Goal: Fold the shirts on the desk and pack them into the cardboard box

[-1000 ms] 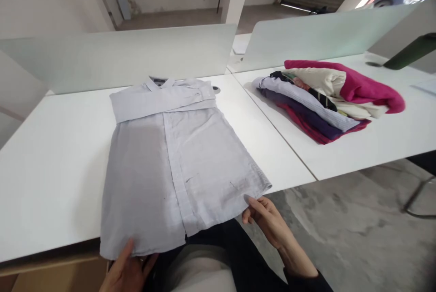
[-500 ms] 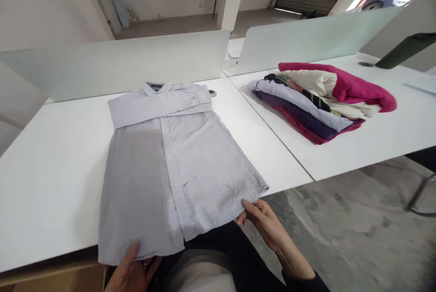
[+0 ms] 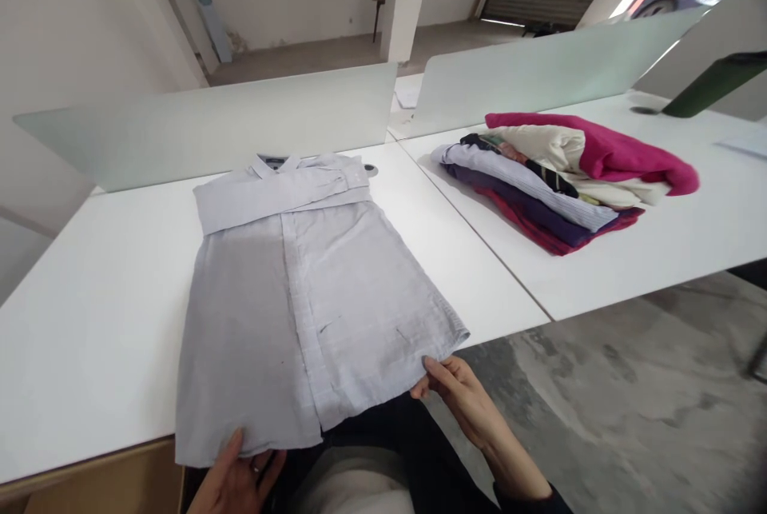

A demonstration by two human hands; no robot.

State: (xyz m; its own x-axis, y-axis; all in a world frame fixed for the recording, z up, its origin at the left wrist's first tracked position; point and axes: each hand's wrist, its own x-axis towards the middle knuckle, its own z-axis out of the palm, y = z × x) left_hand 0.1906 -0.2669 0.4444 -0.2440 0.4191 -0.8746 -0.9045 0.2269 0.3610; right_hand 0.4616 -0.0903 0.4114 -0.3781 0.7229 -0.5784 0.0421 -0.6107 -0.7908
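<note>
A light grey-blue button-up shirt (image 3: 252,314) lies front up on the white table (image 3: 113,282), its collar at the far side. Both sleeves are folded across the chest, one over the other. The bottom hem hangs past the near table edge. My left hand (image 3: 236,478) pinches the hem at the lower left, thumb on top and fingers beneath the cloth. At the lower right, my right hand (image 3: 452,386) grips the hem between thumb and fingers, close to the side seam.
A pile of folded clothes (image 3: 539,178), with pink, cream, striped and purple pieces, sits on the adjoining table to the right. Frosted divider panels (image 3: 257,130) line the back edge. A cardboard box (image 3: 120,482) stands below the near left edge.
The view has shifted slightly. Both hands keep their hold on the hem, and the shirt lies almost the same as before.
</note>
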